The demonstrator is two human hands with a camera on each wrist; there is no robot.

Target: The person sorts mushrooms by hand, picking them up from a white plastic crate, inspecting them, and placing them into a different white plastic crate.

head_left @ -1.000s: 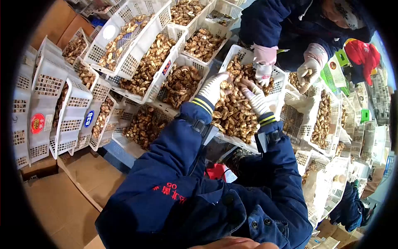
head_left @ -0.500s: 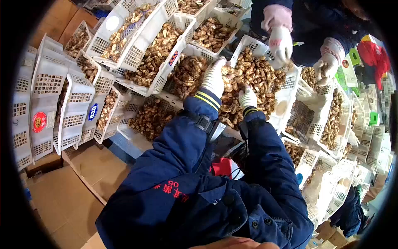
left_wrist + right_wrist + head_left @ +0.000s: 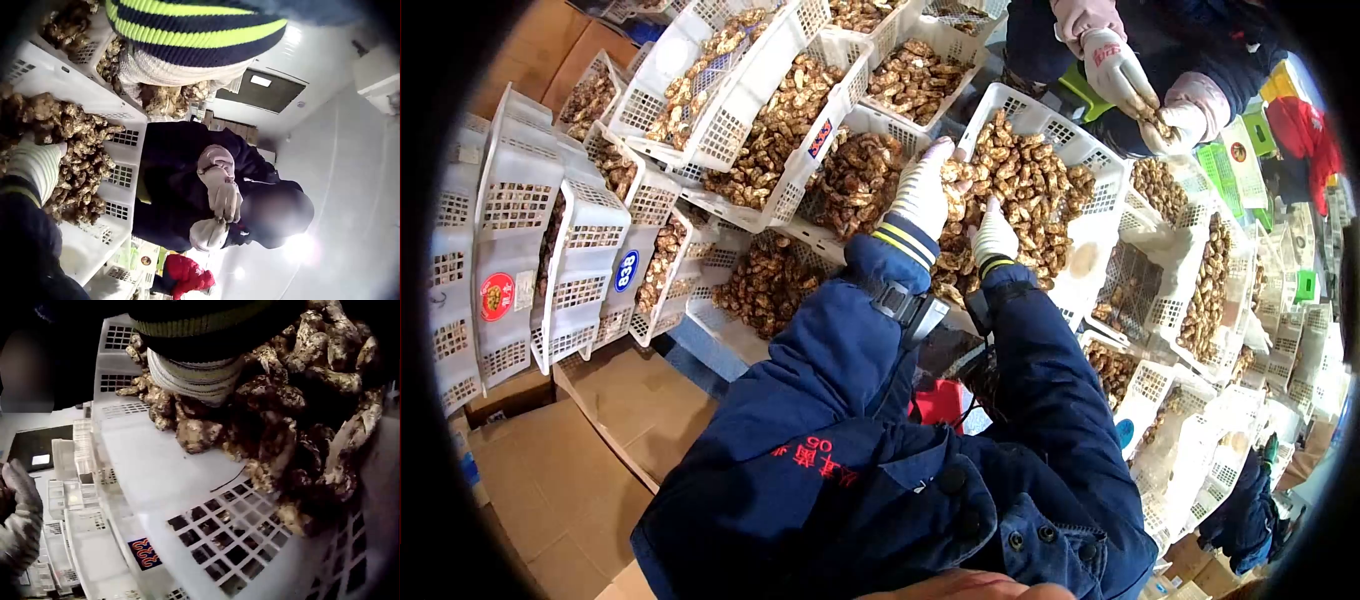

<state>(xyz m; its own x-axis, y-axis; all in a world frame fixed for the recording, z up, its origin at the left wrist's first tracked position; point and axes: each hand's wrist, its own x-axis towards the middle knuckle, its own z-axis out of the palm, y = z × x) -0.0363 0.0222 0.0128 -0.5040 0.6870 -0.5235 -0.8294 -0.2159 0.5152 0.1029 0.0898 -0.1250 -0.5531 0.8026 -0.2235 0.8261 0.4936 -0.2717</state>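
Observation:
In the head view, a white crate [image 3: 1106, 190] holds a heap of brown, knobbly mushrooms [image 3: 1035, 195]. My gloved left hand [image 3: 923, 195] grips several mushrooms [image 3: 960, 176] above the crate's left side; the left wrist view shows these pieces [image 3: 167, 100] below its striped cuff. My gloved right hand [image 3: 995, 240] is down on the heap near the crate's near left part, its fingertips among the pieces. In the right wrist view, the right hand [image 3: 195, 376] touches the heap beside the crate wall [image 3: 156, 456], with its fingers mostly hidden.
More crates of mushrooms stand at the left [image 3: 775, 140], beyond, and at the right [image 3: 1200, 290]. Another person's gloved hands [image 3: 1145, 95] meet around a small piece past the far right corner. Cardboard [image 3: 560, 480] lies at lower left.
My right hand has drawn back toward the near side of the heap. My left hand, holding mushrooms, stays by the left side. The other person's hands have left the crates and come together.

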